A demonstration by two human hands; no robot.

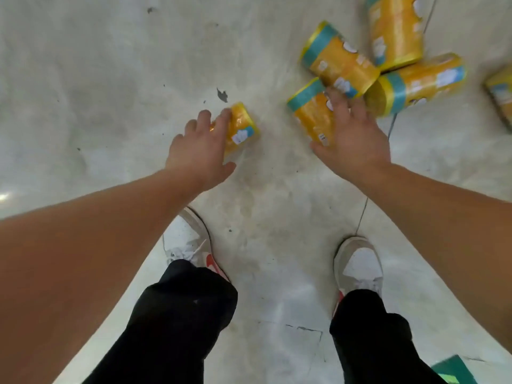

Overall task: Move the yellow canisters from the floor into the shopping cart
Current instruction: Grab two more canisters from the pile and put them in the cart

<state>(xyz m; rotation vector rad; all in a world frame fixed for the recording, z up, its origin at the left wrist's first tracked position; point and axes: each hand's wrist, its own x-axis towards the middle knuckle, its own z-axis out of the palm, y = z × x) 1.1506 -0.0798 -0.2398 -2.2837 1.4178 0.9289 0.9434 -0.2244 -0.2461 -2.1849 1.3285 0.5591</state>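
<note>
- Six yellow canisters with teal bands lie on their sides on the grey concrete floor (110,65), all ahead of the person's feet.
- The nearest small canister (243,127) lies alone, left of the group. It sits just beyond the fingertips of the left hand (199,146).
- The left hand reaches over it, palm down. The fingers are extended and loosely spread, and their tips lie on the canister's left side. The thumb is held wide, clear of it. The hand is not wrapped round the canister.
- A second canister (311,112) lies partly under the right hand (356,139), with its teal end pointing away to the left.
- The right hand is spread flat above it, and the thumb is at the canister's near end. Blur hides whether the palm presses on it.
- Just beyond the right fingertips, three more canisters are bunched close together: one (338,60), one (396,31) and one (421,84).
- The last canister (501,92) is cut off by the right edge of the view.
- Nearer the camera are white shoes, the left (188,239) and the right (360,261), below black trousers (180,314).
- A green object (454,370) lies in the bottom right corner.
</note>
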